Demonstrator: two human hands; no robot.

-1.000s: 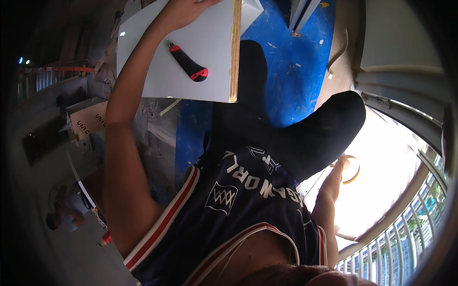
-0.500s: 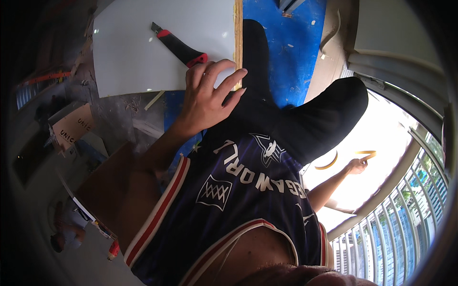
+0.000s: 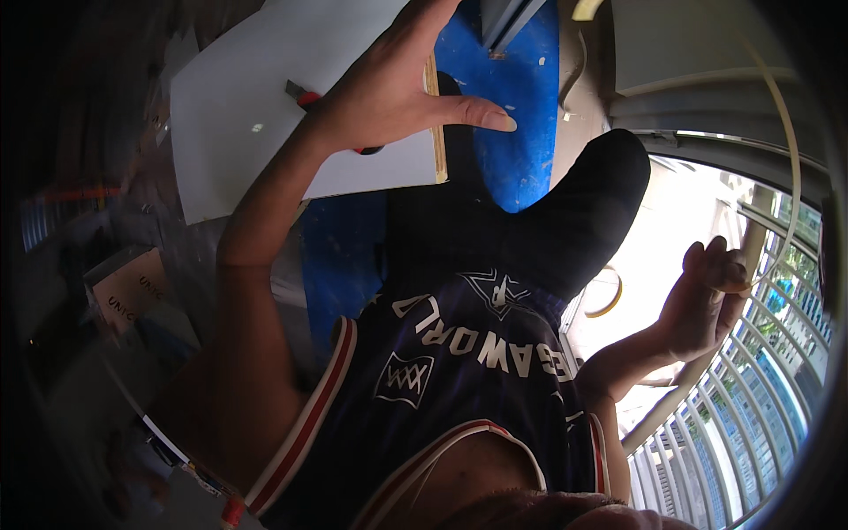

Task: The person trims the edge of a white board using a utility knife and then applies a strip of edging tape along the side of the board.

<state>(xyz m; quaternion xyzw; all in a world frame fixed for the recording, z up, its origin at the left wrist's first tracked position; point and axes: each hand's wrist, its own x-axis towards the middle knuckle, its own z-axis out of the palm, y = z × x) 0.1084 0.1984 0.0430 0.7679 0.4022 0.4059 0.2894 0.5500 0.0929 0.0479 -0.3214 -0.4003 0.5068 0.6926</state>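
Observation:
My left hand (image 3: 393,93) reaches across the right part of a white board (image 3: 230,132). Its thumb stands out to the right past the board's raw wood edge (image 3: 441,150), and the other fingers run up to the top rim of the picture. Under that hand lies a red and black box cutter (image 3: 306,97), partly covered, with its blade tip to the left. Out to the right, my right hand (image 3: 711,296) is raised with curled fingers, pinching a thin pale strip (image 3: 798,177). The strip bows upward from the fingertips along the right side.
A blue surface (image 3: 521,132) lies beyond my black-trousered legs. White railing bars (image 3: 715,433) stand at the right, beside a coiled yellowish strip (image 3: 606,296) on the bright floor. Cardboard boxes (image 3: 132,291) sit at the left.
My left hand has moved up and forward from the board's near corner, now over the cutter. My right hand has risen with the strip, which now arcs high at the right.

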